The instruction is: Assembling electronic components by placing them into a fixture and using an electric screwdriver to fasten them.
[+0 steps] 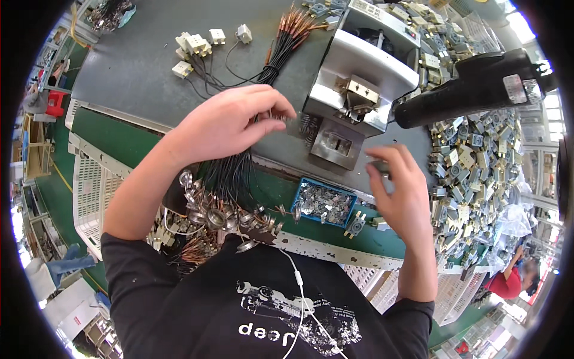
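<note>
My left hand (242,119) hovers over the bundle of black wires (272,69), its fingers curled and thumb close to them. Anything pinched there is hidden. To the right, my right hand (402,194) is slightly blurred, with what looks like a small grey block (380,167) between thumb and fingers. Between my hands sits a metal fixture block (338,145) with a rectangular slot. Just behind it stands a silver bench machine (368,57), with a white connector-like part (363,91) on its front. Some wires lead to white connector blocks (196,43).
A black pistol-shaped tool (472,90) juts in from the right, beside a large heap of grey-and-white pin blocks (472,179). Near the table edge are a blue tray (297,206) of small metal pieces, one loose pin block (356,224) and several metal rings (216,218).
</note>
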A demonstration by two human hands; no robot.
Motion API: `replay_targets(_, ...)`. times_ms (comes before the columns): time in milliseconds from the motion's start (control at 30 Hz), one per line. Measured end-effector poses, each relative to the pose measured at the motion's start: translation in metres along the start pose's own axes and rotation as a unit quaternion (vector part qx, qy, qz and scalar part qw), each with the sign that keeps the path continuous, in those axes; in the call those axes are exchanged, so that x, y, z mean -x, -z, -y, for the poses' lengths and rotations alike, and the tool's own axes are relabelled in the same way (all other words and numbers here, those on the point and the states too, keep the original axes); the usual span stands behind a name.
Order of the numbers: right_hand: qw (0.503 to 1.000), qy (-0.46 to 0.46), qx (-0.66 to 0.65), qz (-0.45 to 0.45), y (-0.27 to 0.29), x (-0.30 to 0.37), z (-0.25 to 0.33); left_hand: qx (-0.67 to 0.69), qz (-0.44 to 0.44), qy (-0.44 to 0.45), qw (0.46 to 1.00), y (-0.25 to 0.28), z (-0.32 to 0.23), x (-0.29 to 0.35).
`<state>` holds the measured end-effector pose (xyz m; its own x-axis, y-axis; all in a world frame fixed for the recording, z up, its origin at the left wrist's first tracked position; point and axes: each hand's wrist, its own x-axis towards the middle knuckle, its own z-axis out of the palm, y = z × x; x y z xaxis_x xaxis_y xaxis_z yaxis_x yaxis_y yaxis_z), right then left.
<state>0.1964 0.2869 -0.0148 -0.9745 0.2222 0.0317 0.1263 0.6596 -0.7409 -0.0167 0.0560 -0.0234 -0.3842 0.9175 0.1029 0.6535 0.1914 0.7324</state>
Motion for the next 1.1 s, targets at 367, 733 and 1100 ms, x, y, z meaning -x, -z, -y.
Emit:
replay_targets(367,0.967,0.196,0.146,-0.065,-0.057,-0.031,-0.03,0.031,-0.039,0.024,0.998,0.004,0.008,0.01)
replay_targets(733,0.961,0.244,0.132,-0.009,-0.067,-0.028,0.016,-0.117,0.229,0.118,0.959,0.033,-0.005,0.043)
replay_targets(1100,0.901,0.391,0.051,0.181,-0.119,-0.051,0.031,-0.183,0.303,0.147,0.924,0.036,-0.015,0.055)
